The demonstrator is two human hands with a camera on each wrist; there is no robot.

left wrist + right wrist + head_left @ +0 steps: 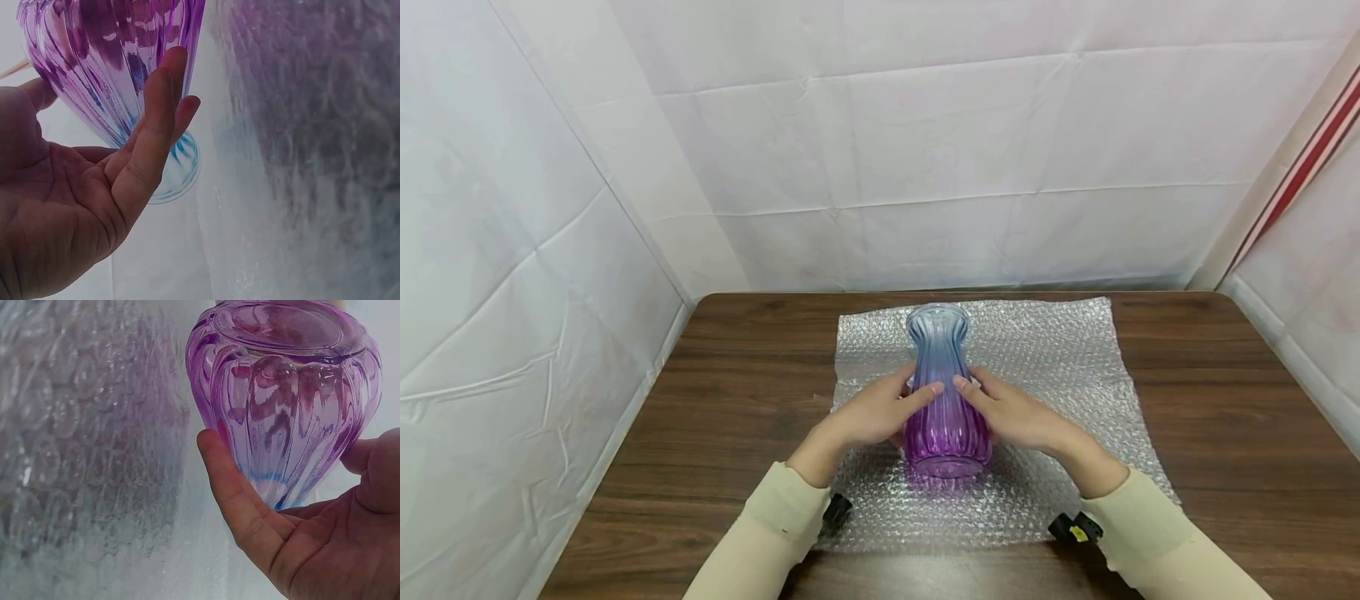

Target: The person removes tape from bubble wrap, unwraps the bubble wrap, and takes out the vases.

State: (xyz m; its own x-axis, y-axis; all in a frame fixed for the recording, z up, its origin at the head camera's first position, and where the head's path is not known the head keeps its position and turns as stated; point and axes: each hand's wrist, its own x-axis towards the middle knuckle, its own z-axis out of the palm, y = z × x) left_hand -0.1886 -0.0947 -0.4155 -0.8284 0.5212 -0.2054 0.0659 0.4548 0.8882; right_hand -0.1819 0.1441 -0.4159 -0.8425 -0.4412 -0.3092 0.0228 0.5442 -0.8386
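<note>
A ribbed glass vase [946, 417], blue at its flared mouth and purple toward its base, is held between both hands over a sheet of bubble wrap [1045, 350]. Its mouth points to the far side, its base toward me. My left hand [880, 407] grips the left side, thumb on top and fingers curled beneath, as the left wrist view shows. From the right, my right hand [1015, 410] grips it the same way. In the right wrist view the round purple base [284, 328] faces the camera, and the fingers [234, 500] support the underside.
The bubble wrap lies spread on a dark wooden table [700, 433]. White sheeting [925, 142] hangs behind the table and along its left side. A red stripe [1311, 167] runs down at the right. Small black devices [1075, 527] sit at both wrists.
</note>
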